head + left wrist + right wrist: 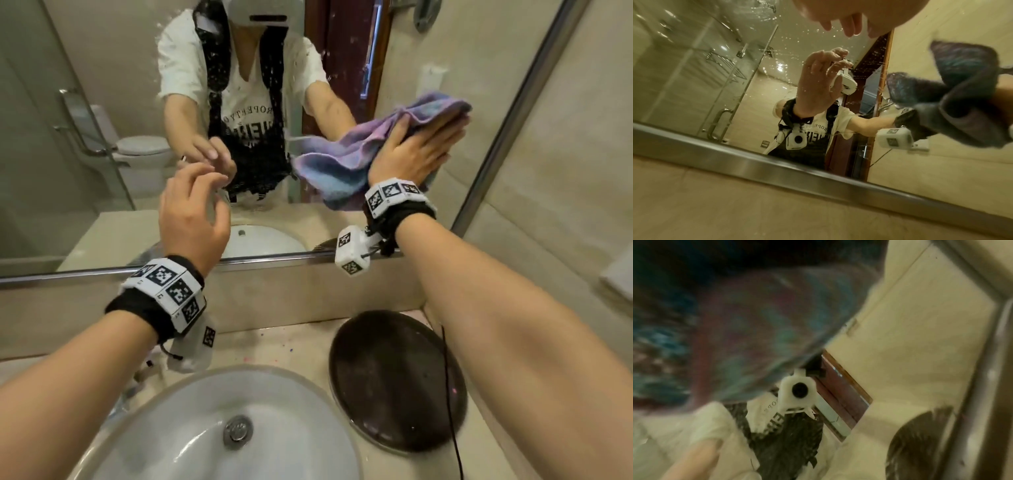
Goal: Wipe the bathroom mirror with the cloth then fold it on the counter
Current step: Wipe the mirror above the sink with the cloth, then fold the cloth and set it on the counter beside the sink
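A purple and blue cloth (346,164) is pressed flat against the right part of the mirror (102,68) by my right hand (424,144), fingers straight and together. The cloth bunches and hangs left of and below the palm; it fills the blurred upper left of the right wrist view (735,329) and shows at the right edge of the left wrist view (962,97). Water drops speckle the middle of the mirror (735,65). My left hand (195,205) hovers just before the glass, fingers loosely curled, holding nothing; its fingertips (849,27) show at the top.
A white basin (219,428) sits in the beige counter (291,346) below. A dark oval tray (397,380) lies right of it, crossed by a black cable (448,394). A metal frame (260,262) edges the mirror's bottom and right side (520,113).
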`<state>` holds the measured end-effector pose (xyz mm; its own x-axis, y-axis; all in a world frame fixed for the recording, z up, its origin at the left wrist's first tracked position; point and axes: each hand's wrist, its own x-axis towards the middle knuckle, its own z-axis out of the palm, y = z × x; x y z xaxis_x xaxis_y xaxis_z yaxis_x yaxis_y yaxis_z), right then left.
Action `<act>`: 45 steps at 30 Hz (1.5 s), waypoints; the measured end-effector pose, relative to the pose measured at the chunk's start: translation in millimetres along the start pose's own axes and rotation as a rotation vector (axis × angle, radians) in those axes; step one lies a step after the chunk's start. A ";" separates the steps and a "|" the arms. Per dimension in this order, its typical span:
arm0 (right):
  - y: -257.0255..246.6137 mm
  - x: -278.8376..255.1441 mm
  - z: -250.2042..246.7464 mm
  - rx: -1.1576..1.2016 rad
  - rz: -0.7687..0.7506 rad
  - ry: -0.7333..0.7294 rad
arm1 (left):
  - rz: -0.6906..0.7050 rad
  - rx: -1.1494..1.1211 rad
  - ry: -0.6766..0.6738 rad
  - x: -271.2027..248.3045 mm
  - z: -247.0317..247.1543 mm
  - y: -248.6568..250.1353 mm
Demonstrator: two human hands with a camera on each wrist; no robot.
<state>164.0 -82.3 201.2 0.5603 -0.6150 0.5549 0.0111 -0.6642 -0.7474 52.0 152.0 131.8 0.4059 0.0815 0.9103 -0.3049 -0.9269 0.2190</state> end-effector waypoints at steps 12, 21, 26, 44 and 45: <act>-51.7 41.3 -30.7 -0.152 -0.250 -0.049 | 0.014 -0.070 0.047 57.6 3.9 31.7; -98.5 83.7 -47.3 -0.102 -0.396 0.009 | 0.038 -0.168 0.191 147.3 -7.3 70.1; -134.7 91.7 -61.8 -0.298 -1.276 -0.224 | 0.047 -0.203 0.235 197.5 -23.0 92.5; -197.3 109.9 -126.3 0.225 -0.772 -0.005 | -0.095 -0.395 0.056 231.2 -76.2 101.2; -197.7 105.4 -138.1 0.322 -0.691 -0.075 | -0.104 -0.430 0.017 227.2 -80.4 109.0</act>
<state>106.5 -74.5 457.9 0.3925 -0.0667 0.9173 0.6136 -0.7240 -0.3152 41.8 99.0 390.7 0.4404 0.1755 0.8805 -0.5954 -0.6770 0.4328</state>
